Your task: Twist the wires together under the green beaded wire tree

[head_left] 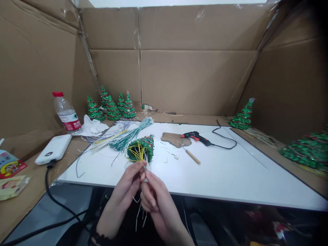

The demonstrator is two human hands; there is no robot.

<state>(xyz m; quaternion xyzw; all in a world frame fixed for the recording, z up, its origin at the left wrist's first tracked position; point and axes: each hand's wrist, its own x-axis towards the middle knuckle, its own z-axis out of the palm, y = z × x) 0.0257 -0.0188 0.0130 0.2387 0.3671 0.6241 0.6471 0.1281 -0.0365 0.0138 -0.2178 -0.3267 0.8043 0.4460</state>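
A small green Christmas tree (149,145) with red and shiny bits lies tipped on the white tabletop, its hollow base facing me. Yellow wires (138,152) fan out of that base and gather toward my fingers, with white wires among them. My left hand (130,177) pinches the gathered wires just below the base. Close against it, my right hand (156,194) is closed on the same bundle slightly lower. Loose white wire ends (137,215) hang beneath both hands. Exactly how the fingertips grip the wires is partly hidden.
Behind the tree lie green wires (133,135). To the right are a glue gun (197,137), a cardboard scrap (172,139) and a wooden-handled tool (192,156). A bottle (67,114) and a white power bank (53,149) stand left. Finished-looking trees (112,108) line the back; cardboard walls enclose the table.
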